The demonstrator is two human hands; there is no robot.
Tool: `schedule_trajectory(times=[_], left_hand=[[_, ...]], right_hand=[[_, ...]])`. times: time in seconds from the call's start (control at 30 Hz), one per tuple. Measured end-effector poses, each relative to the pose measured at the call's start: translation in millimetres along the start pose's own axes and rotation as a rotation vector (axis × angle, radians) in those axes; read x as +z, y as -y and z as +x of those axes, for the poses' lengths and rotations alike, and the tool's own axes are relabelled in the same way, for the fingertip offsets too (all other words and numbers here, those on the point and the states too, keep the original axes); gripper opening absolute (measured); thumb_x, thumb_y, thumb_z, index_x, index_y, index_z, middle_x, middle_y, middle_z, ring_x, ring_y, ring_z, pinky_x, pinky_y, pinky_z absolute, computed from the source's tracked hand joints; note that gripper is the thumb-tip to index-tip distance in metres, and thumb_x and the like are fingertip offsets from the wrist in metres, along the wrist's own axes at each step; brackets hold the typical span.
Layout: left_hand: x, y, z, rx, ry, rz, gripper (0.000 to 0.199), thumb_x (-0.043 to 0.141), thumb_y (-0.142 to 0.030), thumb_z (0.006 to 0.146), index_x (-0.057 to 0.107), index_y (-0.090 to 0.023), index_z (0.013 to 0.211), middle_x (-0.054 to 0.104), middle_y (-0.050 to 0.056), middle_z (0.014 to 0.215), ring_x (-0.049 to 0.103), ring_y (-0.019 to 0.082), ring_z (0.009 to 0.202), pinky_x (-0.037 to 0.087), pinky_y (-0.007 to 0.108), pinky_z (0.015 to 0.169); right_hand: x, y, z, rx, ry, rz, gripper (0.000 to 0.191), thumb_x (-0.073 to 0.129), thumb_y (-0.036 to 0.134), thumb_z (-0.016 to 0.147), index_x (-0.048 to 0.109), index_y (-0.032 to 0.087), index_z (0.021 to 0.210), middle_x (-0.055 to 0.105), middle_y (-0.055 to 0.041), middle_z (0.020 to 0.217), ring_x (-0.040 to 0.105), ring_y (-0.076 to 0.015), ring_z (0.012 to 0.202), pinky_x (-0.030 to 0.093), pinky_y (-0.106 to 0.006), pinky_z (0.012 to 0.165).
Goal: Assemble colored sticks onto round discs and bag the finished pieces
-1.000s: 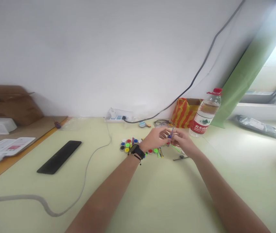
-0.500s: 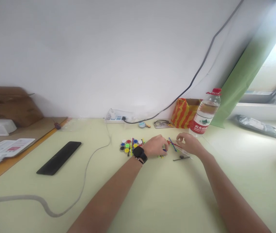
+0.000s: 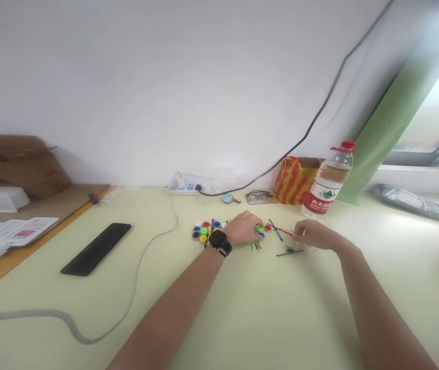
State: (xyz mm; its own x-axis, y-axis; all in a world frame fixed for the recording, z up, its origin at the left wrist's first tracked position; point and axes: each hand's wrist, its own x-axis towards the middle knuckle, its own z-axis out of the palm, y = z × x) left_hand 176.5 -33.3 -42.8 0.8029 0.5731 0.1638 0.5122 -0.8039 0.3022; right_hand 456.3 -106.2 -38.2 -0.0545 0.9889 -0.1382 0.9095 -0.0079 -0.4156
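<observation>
My left hand (image 3: 244,227), with a black watch at the wrist, is curled over small coloured plastic pieces. Its fingertips touch or hover at a green disc (image 3: 260,229), and a blue one lies just beneath; what it grips is hidden. To the right, my right hand (image 3: 315,235) has thumb and fingers pinched together beside the end of a red stick (image 3: 281,230). Something small and pale shows at that pinch, too small to name. A blue stick (image 3: 276,231) crosses the red one. Left of my watch lie several discs, including a yellow disc (image 3: 203,238).
A large water bottle (image 3: 324,187) stands behind my right hand, next to a striped bag (image 3: 291,182). Glasses (image 3: 258,197) and a power strip (image 3: 184,190) lie near the wall. A black slab (image 3: 96,249) and a grey cable (image 3: 136,277) are on the left.
My right hand has moved slightly right and down, and its fingers have closed into a pinch. My left hand has shifted a little left, exposing green and red discs.
</observation>
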Motion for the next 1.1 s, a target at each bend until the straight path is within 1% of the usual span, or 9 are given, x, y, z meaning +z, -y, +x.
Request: schedule_trajectory(times=[0.17,0.27,0.33,0.43,0.53,0.73,0.83,0.97,1.1], left_hand=[[-9.0,-10,3,0.048,-0.111,-0.161,0.037,0.068,-0.039,0.087,0.068,-0.022,0.120,0.070,0.007,0.118,0.060,0.027,0.113,0.048,0.037,0.092],[-12.4,-21,5,0.108,-0.184,-0.326,0.036,0.069,-0.037,0.087,0.066,-0.022,0.120,0.071,0.007,0.115,0.064,0.024,0.104,0.050,0.034,0.086],[-13.2,-27,6,0.136,-0.220,-0.412,0.034,0.071,-0.036,0.086,0.066,-0.021,0.117,0.072,0.006,0.110,0.066,0.022,0.096,0.051,0.032,0.081],[-13.2,-31,8,0.135,-0.279,-0.489,0.021,0.067,-0.034,0.088,0.066,-0.019,0.103,0.072,0.005,0.096,0.066,0.019,0.085,0.052,0.029,0.075],[-12.5,-29,10,0.108,-0.332,-0.562,0.017,0.064,-0.032,0.090,0.065,-0.017,0.096,0.071,0.005,0.087,0.067,0.017,0.078,0.054,0.028,0.072],[-10.7,-27,12,0.130,-0.387,-0.688,0.024,0.063,-0.019,0.085,0.067,-0.017,0.109,0.074,0.006,0.095,0.070,0.015,0.080,0.059,0.028,0.079],[-9.6,-27,12,0.151,-0.386,-0.680,0.020,0.064,-0.020,0.084,0.069,-0.016,0.103,0.074,0.006,0.094,0.071,0.016,0.081,0.059,0.029,0.081],[-8.8,-24,11,0.131,-0.379,-0.661,0.016,0.068,-0.029,0.086,0.068,-0.016,0.094,0.073,0.006,0.090,0.069,0.016,0.079,0.058,0.028,0.076],[-9.6,-23,12,0.156,-0.379,-0.614,0.016,0.066,-0.022,0.085,0.070,-0.016,0.099,0.073,0.005,0.090,0.068,0.016,0.081,0.057,0.028,0.078]], right_hand=[[-6,10,-3,-0.008,-0.119,0.263,0.034,0.069,0.053,0.079,0.058,0.022,0.073,0.069,-0.0041,0.075,0.060,-0.0183,0.063,0.043,-0.029,0.055],[-4,34,-4,-0.125,-0.258,0.450,0.043,0.073,0.062,0.076,0.061,0.022,0.080,0.068,-0.0052,0.081,0.059,-0.0179,0.066,0.045,-0.029,0.057],[-1,53,-5,-0.192,-0.288,0.568,0.046,0.074,0.065,0.075,0.062,0.021,0.083,0.069,-0.0056,0.084,0.058,-0.0171,0.065,0.045,-0.029,0.057],[4,73,-4,-0.257,-0.254,0.699,0.045,0.073,0.064,0.078,0.064,0.021,0.084,0.069,-0.0056,0.082,0.059,-0.0177,0.067,0.046,-0.030,0.057],[9,76,-1,-0.294,-0.220,0.806,0.041,0.069,0.060,0.084,0.067,0.020,0.088,0.066,-0.0049,0.077,0.059,-0.0185,0.070,0.049,-0.032,0.063],[20,64,10,-0.219,-0.231,1.059,0.040,0.079,0.045,0.077,0.066,0.023,0.107,0.069,-0.0031,0.084,0.063,-0.0189,0.076,0.052,-0.036,0.074],[21,65,10,-0.155,-0.130,1.088,0.037,0.077,0.045,0.079,0.068,0.023,0.107,0.070,-0.0047,0.091,0.065,-0.0197,0.081,0.052,-0.036,0.080],[19,68,6,-0.158,-0.049,1.102,0.033,0.077,0.042,0.080,0.070,0.023,0.105,0.068,-0.0037,0.087,0.064,-0.0190,0.082,0.051,-0.035,0.083],[20,68,7,-0.154,0.009,1.111,0.033,0.074,0.041,0.080,0.071,0.022,0.107,0.070,-0.0054,0.091,0.064,-0.0205,0.084,0.051,-0.036,0.082]])
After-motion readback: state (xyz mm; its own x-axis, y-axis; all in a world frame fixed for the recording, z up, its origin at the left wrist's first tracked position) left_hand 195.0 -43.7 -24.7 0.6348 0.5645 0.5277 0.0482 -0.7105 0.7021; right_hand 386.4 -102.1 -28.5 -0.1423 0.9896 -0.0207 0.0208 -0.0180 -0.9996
